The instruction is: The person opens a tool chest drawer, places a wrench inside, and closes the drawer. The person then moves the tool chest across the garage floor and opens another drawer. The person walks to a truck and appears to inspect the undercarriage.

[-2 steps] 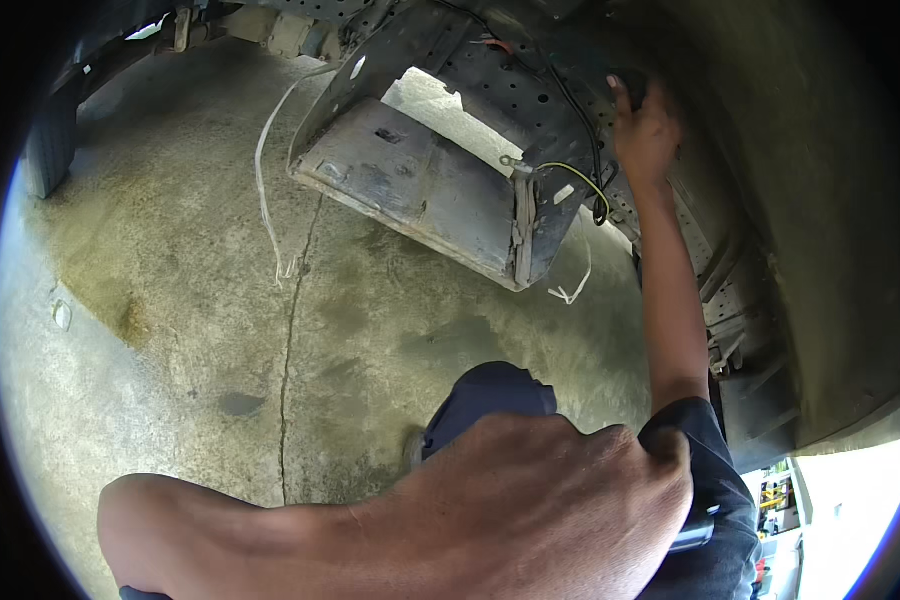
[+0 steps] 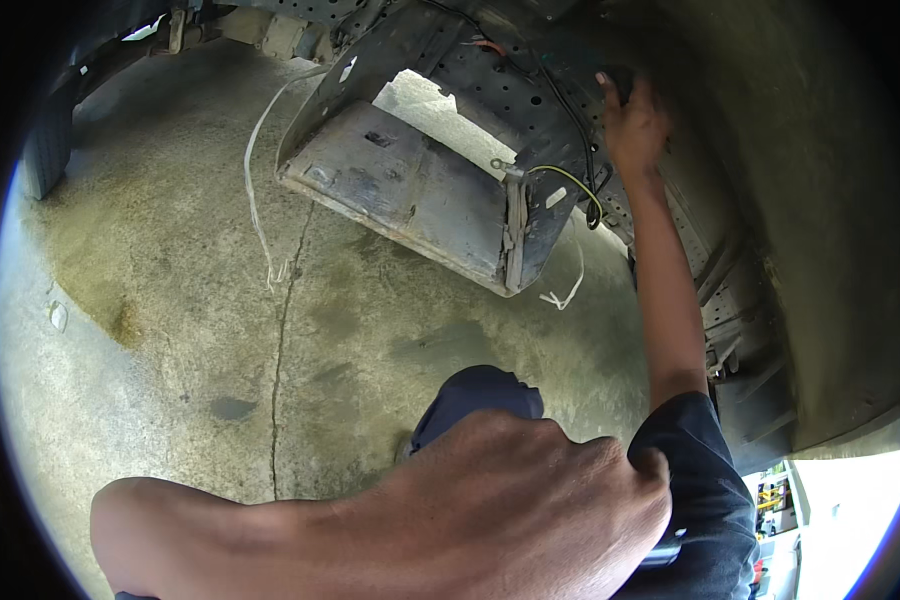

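My left hand [image 2: 560,485] is close in front, its back up and its knuckles bent. Its fingers curl underneath, so anything in the fist is hidden. My right arm stretches far forward to the vehicle's dark frame. There my right hand [image 2: 638,128] has thumb and fingers bent around a dark thing [image 2: 623,82] too shadowed to name. Left of it hangs a worn metal tray [image 2: 400,185] with upright side plates. A cable with a ring terminal [image 2: 505,165] and a yellow-green wire [image 2: 570,178] lie at the tray's right corner, and a black cable [image 2: 570,105] runs along the perforated frame.
White straps [image 2: 251,180] dangle beside the tray. Below is a cracked, stained concrete floor [image 2: 340,330], and my dark-clad knee [image 2: 475,395] shows past my left hand. A curved dark panel [image 2: 820,250] bounds the right side. A tyre [image 2: 48,155] stands far left.
The tray, floor and right hand appear slightly farther left as the view shifts a little. My left hand also sits slightly farther left. Both hands keep their pose.
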Demonstrator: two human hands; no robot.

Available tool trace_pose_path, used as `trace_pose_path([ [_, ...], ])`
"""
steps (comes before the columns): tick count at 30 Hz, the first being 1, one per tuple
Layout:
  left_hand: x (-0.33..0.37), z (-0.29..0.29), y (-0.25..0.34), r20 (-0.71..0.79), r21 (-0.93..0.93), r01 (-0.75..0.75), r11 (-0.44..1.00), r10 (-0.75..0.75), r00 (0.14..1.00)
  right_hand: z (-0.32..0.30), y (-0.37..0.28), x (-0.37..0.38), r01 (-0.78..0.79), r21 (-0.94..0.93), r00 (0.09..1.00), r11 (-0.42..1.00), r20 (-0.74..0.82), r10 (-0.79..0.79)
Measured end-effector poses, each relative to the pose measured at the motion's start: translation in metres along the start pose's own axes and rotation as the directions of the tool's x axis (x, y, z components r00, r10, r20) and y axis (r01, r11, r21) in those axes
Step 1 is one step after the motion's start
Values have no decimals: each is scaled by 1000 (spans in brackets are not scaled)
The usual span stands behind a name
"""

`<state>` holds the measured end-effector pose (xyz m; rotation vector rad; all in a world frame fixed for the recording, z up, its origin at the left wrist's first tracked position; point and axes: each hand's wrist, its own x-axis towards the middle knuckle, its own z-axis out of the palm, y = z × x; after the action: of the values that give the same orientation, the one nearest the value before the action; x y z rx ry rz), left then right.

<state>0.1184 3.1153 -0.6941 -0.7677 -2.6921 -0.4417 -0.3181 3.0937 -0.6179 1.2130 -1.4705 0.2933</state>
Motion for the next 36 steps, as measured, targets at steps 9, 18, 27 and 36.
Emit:
trace_pose_path([
  [9, 60, 0, -61, 130, 150, 77, 986, -97, 987, 157, 43, 70, 184, -84, 983, 979, 0, -185],
  [18, 98, 21, -120, -28, -152, 218, 964, -225, 974, 170, 52, 77, 266, -119, 963, 957, -14, -269],
  [27, 118, 63, -127, -95, -507, 374, 777, -482, 871, 179, 66, 63, 378, -64, 917, 924, -112, -382],
  [36, 87, 102, -164, -375, -851, -136, 508, -403, 835, 167, 54, 65, 348, -172, 931, 921, -50, -361],
])
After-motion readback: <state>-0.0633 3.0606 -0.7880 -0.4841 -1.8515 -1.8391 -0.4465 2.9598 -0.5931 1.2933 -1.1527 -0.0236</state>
